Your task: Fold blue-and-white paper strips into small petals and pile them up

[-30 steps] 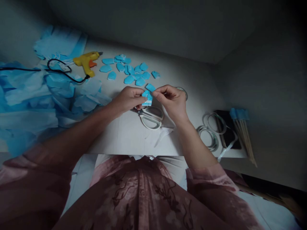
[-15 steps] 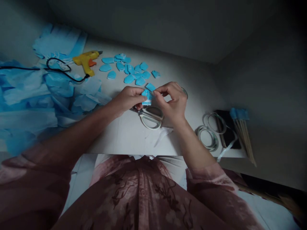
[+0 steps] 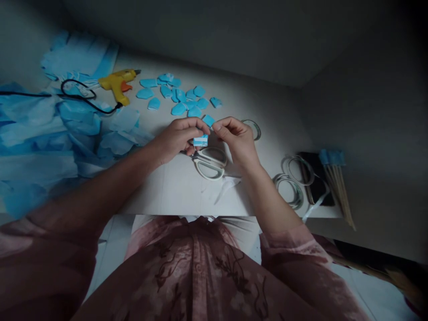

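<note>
My left hand [image 3: 182, 136] pinches a small blue fabric piece with a white band [image 3: 200, 141] between thumb and fingers. My right hand [image 3: 236, 136] is close on its right, thumb and forefinger pressed together; whatever they hold, if anything, is too small to make out. Just beyond the fingertips a blue rectangular piece [image 3: 208, 120] lies on the table. Scissors with pale handles [image 3: 210, 163] lie beneath my hands, their blades partly hidden by my left hand. Several cut blue pieces [image 3: 179, 95] are scattered farther back.
A yellow glue gun [image 3: 117, 83] with a black cord lies at the back left, beside heaped blue fabric [image 3: 50, 133]. To the right are tape rolls [image 3: 290, 191], a dark phone-like object [image 3: 317, 178] and blue-tipped sticks [image 3: 339, 187]. Another roll [image 3: 253, 129] sits behind my right hand.
My right hand has shifted slightly down, uncovering the roll behind it. The blue piece in my left hand has turned and moved a little left, with less of it showing.
</note>
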A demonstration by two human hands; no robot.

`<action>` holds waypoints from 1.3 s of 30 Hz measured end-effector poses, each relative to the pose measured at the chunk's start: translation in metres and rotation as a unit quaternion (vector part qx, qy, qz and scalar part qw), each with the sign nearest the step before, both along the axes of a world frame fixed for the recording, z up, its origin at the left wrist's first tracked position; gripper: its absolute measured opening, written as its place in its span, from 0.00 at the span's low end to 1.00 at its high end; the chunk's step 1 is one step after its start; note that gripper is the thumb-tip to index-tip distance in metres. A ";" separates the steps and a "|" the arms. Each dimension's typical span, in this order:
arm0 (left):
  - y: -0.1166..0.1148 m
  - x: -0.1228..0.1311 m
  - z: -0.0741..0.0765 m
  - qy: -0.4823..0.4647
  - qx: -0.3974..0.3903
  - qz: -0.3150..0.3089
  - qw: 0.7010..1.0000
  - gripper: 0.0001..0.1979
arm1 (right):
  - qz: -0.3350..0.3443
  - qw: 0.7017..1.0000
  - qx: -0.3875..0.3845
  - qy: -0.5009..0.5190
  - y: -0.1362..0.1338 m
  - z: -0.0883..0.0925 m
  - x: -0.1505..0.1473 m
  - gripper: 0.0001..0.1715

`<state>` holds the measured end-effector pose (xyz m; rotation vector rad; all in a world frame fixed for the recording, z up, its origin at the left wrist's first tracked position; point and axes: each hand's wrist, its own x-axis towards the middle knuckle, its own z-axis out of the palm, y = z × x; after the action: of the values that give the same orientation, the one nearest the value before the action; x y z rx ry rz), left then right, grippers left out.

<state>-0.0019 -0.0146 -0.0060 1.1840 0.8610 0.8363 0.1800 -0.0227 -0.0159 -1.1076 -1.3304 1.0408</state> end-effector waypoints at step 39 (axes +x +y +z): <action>-0.004 0.004 0.009 0.127 0.093 0.107 0.982 0.02 | 0.036 0.998 0.005 -0.055 -0.001 0.004 0.004 0.10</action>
<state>0.0017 -0.0190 0.0032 1.4006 1.1541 0.9693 0.1836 -0.0242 -0.0124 -1.1306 -1.4703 1.0376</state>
